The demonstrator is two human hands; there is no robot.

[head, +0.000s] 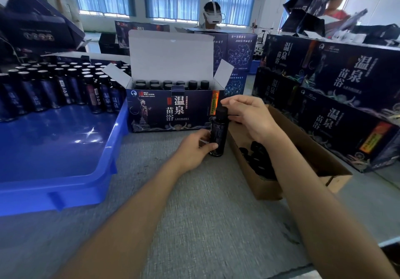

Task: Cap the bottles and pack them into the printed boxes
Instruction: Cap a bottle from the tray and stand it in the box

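Right of the blue tray (65,170) of bottles (54,88), before the open printed box (155,110), the left hand (192,151) grips an upright bottle (217,136) while the right hand (249,118) pinches its cap (221,113), beside a cardboard box (303,149) of caps (257,159).

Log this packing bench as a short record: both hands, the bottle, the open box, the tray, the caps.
left hand: grips the bottle low, upright on the table
right hand: pinches the black cap on top
printed box: open, capped bottles inside
blue tray: unpacked bottles standing at its far end
cardboard box: loose caps inside
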